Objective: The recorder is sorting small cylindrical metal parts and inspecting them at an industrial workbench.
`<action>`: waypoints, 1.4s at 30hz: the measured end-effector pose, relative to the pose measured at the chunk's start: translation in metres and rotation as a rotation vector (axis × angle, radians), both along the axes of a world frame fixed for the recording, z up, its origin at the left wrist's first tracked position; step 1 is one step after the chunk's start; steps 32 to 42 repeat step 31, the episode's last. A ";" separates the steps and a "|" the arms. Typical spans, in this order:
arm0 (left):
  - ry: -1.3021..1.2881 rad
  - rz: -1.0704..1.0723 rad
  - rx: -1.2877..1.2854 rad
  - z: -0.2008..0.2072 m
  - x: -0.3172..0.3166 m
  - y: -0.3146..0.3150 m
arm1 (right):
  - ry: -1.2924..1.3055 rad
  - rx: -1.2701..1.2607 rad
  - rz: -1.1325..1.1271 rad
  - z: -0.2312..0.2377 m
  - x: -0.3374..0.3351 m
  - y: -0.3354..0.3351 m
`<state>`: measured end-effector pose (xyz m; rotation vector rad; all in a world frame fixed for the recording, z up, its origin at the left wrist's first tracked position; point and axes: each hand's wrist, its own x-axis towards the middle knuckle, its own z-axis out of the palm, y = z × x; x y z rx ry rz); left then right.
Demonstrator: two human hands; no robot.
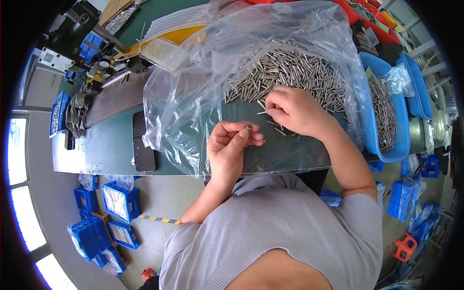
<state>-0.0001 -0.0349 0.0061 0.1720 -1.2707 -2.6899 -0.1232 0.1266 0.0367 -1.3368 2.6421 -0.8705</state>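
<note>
My left hand (230, 147) is closed, with thumb and forefinger pinching a small metal piece; only its round end (249, 127) shows. Just to the right and farther off, my right hand (295, 110) has its fingers pressed together at the near edge of a heap of metal pins (290, 72). A short bright pin (261, 113) sticks out at the right fingertips. The heap of short, slim grey pins lies on and partly under a large clear plastic bag (188, 96). Several loose pins (277, 128) lie below the right hand.
A blue basket (403, 140) of longer metal rods stands at the right, beside stacked blue trays (419, 96). A dark phone (143, 142) lies left on the green table (108, 150). Farther left is a fixture with a dial gauge (104, 62). Blue crates (118, 200) stand on the floor.
</note>
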 end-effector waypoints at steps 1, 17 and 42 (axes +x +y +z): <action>0.011 -0.004 0.004 -0.001 0.000 0.000 | -0.097 -0.089 0.019 0.002 -0.001 0.000; -0.038 -0.012 -0.055 0.002 -0.001 0.002 | -0.618 -0.321 0.108 0.018 0.009 -0.005; -0.024 -0.009 -0.085 -0.001 0.000 0.002 | -0.678 -0.237 0.127 0.009 0.014 -0.012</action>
